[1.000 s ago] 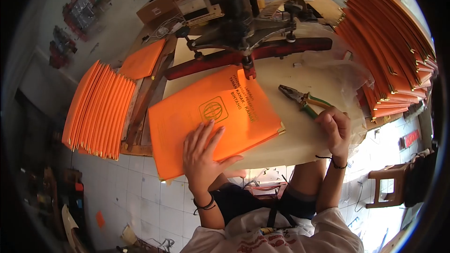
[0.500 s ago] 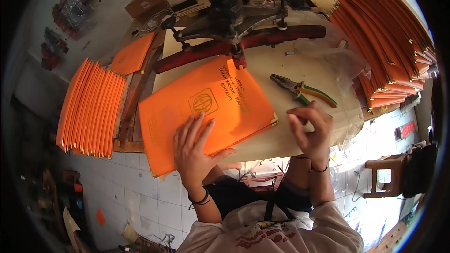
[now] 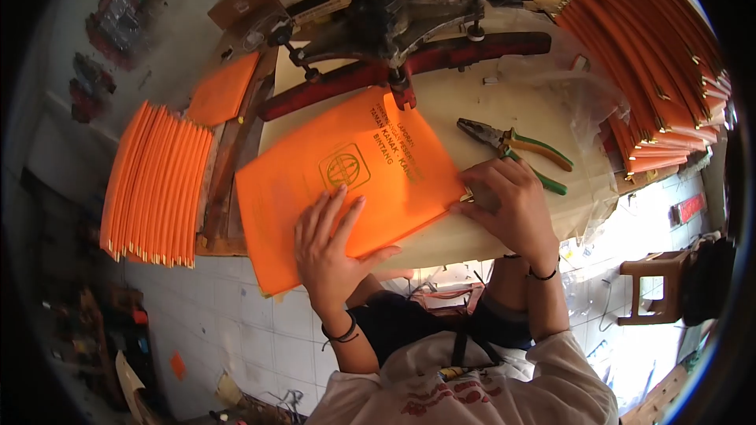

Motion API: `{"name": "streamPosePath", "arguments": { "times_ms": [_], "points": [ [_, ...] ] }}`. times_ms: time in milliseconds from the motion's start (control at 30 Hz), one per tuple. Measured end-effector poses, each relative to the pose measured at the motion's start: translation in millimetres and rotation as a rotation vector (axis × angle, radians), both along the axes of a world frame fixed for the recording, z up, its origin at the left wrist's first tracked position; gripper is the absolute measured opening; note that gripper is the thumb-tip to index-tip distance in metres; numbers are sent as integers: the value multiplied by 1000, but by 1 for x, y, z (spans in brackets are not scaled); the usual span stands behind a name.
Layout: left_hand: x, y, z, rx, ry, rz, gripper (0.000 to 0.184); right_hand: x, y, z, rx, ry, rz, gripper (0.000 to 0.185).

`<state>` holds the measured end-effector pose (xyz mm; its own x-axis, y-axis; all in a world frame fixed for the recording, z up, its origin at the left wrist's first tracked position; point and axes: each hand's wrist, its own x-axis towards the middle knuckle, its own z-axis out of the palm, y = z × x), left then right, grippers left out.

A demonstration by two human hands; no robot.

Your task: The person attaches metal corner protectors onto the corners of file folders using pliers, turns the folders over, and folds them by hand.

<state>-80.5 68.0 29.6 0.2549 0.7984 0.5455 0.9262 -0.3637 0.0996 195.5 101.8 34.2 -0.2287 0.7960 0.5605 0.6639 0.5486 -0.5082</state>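
An orange folder (image 3: 315, 189) with printed lettering and a round emblem lies at an angle on the pale work surface, its top edge close to the machine's red bar. My left hand (image 3: 329, 248) rests on its lower part, fingers spread flat. At the folder's right corner, thumb and fingers of my right hand (image 3: 508, 205) pinch around a small metal corner piece (image 3: 466, 195), partly hidden by the fingertips. Just above my right hand are pliers (image 3: 516, 145) with green and orange handles, lying untouched.
A black machine with a curved red bar (image 3: 465, 51) stands across the back. Orange folders are stacked at the left (image 3: 157, 185) and piled high at the right (image 3: 642, 71). Clear plastic (image 3: 587, 110) lies near the right pile. A brown stool (image 3: 652, 290) is on the floor.
My right hand has moved from beside the pliers to the folder's right corner and closed on it. My left hand stays on the folder. The view has shifted slightly.
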Motion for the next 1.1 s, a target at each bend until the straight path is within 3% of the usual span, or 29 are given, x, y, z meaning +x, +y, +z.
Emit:
{"name": "streamPosePath", "arguments": {
  "times_ms": [400,700,833,967,1100],
  "points": [
    [-3,-5,15,-298,118,-1,95,2,-12,4,8,-35,23,47],
    [-14,-13,7,-248,111,-53,72,3,-12,2,-64,61,111,42],
    [-10,-21,10,-294,131,-9,70,6,-9,0,-53,30,133,45],
    [-21,-43,10,-260,162,-62,71,11,-16,-2,-256,207,239,47],
    [-24,-60,10,-271,152,-64,73,14,-20,0,-296,210,367,48]
  ]
}}
